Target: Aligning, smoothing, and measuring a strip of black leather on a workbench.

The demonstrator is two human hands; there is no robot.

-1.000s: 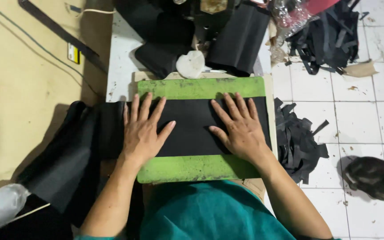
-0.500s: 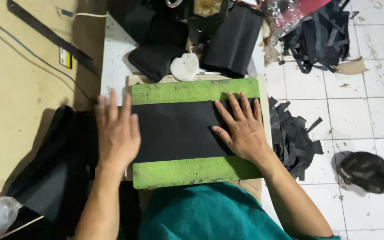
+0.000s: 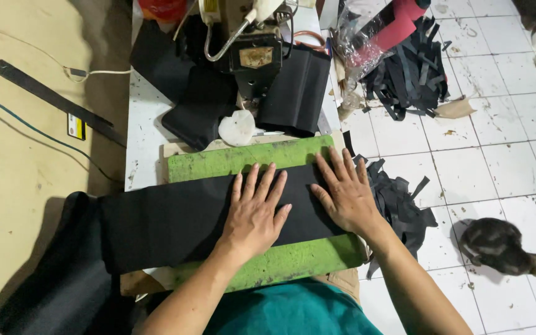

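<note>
Since a moment ago I see my left hand (image 3: 252,214) has slid right to lie beside the right hand (image 3: 345,195), both flat with fingers spread, gripping nothing, pressing the smooth black sheet (image 3: 175,220). It lies across the rough green board (image 3: 249,158); beyond stands a metal machine (image 3: 252,53).

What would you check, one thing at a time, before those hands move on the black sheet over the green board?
1. Left hand flat on the black sheet, fingers spread: ok.
2. Right hand flat on the sheet's right end: ok.
3. Sheet lying smooth under both hands: ok.
4. Sheet all on the green board: not ok, its left end hangs past the board.
5. Black scraps off the board: ok, they lie beside its right edge.
6. Sheet's underside clean: cannot tell.
</note>
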